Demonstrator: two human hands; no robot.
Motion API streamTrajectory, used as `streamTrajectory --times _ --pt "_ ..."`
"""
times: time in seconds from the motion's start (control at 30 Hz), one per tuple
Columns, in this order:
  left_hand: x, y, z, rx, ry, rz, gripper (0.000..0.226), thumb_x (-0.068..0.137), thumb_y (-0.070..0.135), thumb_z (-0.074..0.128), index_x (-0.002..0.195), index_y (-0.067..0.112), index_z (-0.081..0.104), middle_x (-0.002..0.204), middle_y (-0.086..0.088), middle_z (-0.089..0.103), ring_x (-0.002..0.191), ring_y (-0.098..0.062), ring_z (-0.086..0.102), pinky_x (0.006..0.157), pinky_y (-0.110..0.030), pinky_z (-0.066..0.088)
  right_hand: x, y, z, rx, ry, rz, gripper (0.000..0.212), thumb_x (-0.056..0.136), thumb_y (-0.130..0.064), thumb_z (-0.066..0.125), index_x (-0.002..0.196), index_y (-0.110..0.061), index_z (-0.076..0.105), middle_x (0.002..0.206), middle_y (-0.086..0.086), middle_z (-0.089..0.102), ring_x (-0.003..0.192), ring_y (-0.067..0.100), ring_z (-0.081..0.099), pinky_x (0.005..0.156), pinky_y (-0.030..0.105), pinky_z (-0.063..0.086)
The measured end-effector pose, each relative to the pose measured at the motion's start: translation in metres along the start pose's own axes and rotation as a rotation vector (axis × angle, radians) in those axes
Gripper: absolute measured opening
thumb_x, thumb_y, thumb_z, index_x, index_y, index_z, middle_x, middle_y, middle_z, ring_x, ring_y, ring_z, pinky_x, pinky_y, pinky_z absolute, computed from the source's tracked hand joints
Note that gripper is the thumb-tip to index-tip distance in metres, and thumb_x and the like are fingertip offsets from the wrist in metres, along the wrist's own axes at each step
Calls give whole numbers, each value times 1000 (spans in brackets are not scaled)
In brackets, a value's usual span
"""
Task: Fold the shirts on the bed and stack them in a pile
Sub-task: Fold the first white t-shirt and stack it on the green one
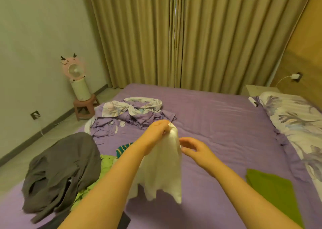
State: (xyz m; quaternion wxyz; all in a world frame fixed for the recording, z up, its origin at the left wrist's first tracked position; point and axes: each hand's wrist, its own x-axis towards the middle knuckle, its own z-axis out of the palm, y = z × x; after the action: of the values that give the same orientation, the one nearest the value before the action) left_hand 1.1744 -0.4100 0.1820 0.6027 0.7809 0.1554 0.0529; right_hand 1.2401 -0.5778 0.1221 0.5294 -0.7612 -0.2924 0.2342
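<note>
A white shirt [163, 167] hangs in the air above the purple bed [217, 124], pinched at its top by the curled fingers of the left hand [156, 133]. The right hand [193, 148], at 3 o'clock of the shirt's upper edge, has its fingers loosely apart beside the cloth; whether they touch it cannot be told. At 9 o'clock lie a grey garment [61, 169] and lime-green clothes [106, 164]. A folded green shirt [273, 192] rests at 4 o'clock.
</note>
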Motion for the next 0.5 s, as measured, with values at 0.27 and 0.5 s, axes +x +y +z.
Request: streamTrajectory --times 0.27,0.5 --pt "-80 105 39 77 13 145 14 77 22 51 66 14 47 60 3 40 54 -13 34 51 -24 24 -84 -63 -59 54 -184 -21 25 88 -17 64 112 -13 64 110 -1 70 103 14 65 87 28 52" --pt "-120 134 37 127 19 268 9 80 21 74 82 15 67 75 2 67 67 -8 64 61 -21 52 -137 -99 -122 -168 -132 -12 13 80 -13 64 93 -13 62 91 5 68 79 15 61 68 29 45"
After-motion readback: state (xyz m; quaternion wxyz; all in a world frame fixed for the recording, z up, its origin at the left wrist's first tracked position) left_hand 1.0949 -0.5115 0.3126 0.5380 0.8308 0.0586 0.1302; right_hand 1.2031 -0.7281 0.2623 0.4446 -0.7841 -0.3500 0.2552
